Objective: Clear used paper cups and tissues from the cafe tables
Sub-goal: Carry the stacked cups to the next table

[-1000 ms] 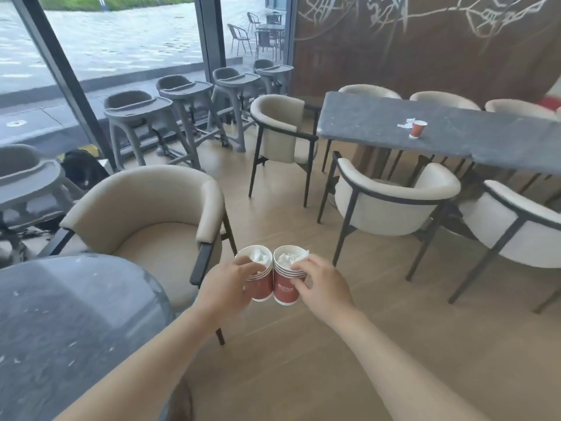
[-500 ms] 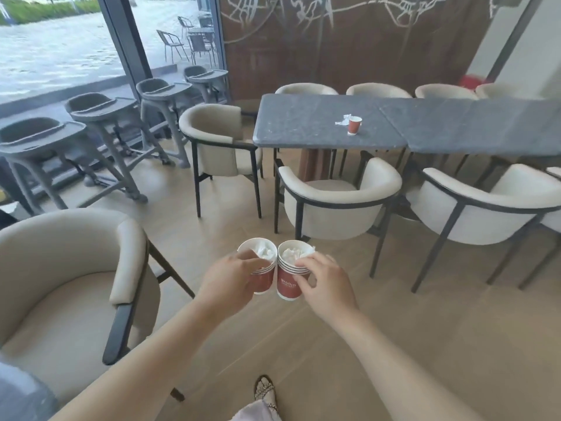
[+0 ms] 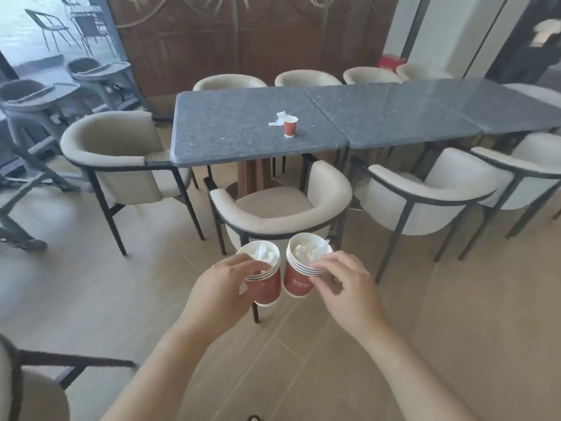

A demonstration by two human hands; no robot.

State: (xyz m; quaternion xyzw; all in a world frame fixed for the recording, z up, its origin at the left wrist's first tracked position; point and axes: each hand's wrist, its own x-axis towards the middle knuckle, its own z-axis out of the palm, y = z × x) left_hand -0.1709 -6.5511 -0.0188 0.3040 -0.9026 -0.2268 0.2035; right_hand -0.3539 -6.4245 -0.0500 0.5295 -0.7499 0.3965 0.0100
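- While both hands are loaded, the next target sits dead ahead: a lone paper cup [image 3: 290,126] stands upright on the grey table [image 3: 227,141], out toward the slab's right edge and about midway between its near and far edges.
- A crumpled tissue [image 3: 278,119] lies just beside that cup on its far-left side; whether the two touch, I can't tell.
- The left hand [image 3: 223,288] has its fingers curled round the left stack of cups [image 3: 267,288], gripping up by the rims, with white tissue stuffed in the top cup.
- The right hand [image 3: 347,291] pinches the right stack of cups [image 3: 299,282] at its rim with curled fingertips, and there's tissue inside that one too.
- The two stacks ride side by side, very close together.
- Here's the line that matters: the lone cup lies straight forward of the gap between the stacks, so neither hand looks clearly nearer. Maybe the right has it by a shade, with the tissue falling to the left hand's side.
- A cream armchair [image 3: 279,214] stands between the hands and the table's near edge, so I'd expect a reach over its back or a step round it.
- There are no spare fingers on either side, so my guess is the lone cup has to go into a stack.
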